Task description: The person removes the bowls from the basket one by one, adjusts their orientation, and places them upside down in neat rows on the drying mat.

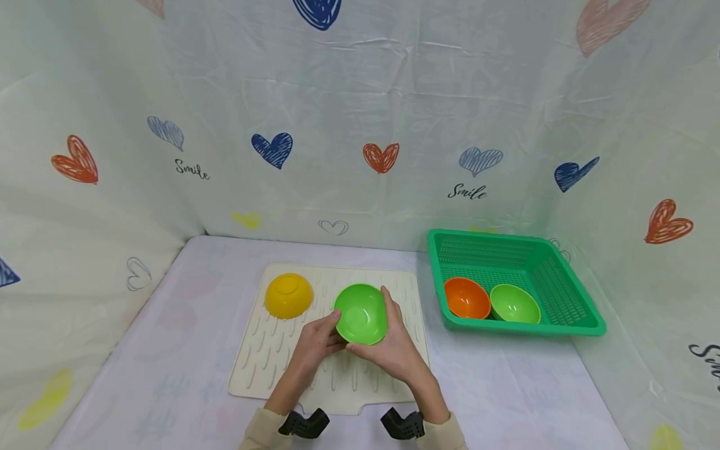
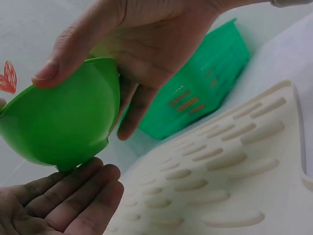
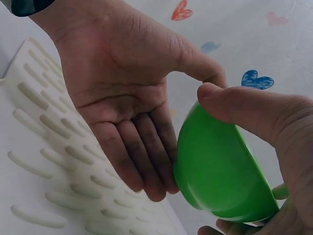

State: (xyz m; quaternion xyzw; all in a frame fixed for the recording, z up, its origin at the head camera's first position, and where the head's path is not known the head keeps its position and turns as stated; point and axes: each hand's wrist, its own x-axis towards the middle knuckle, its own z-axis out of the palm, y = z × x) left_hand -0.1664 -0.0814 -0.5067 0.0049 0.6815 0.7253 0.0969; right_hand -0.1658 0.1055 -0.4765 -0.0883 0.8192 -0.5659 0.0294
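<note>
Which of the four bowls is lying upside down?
The yellow bowl on the cream mat: its base faces up. The orange bowl and both green ones show their insides.

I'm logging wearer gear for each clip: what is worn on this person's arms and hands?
Both hands, left hand and right hand, are bare. Beige sleeves cover the forearms. A black wrist-camera mount sits at each wrist.
</note>
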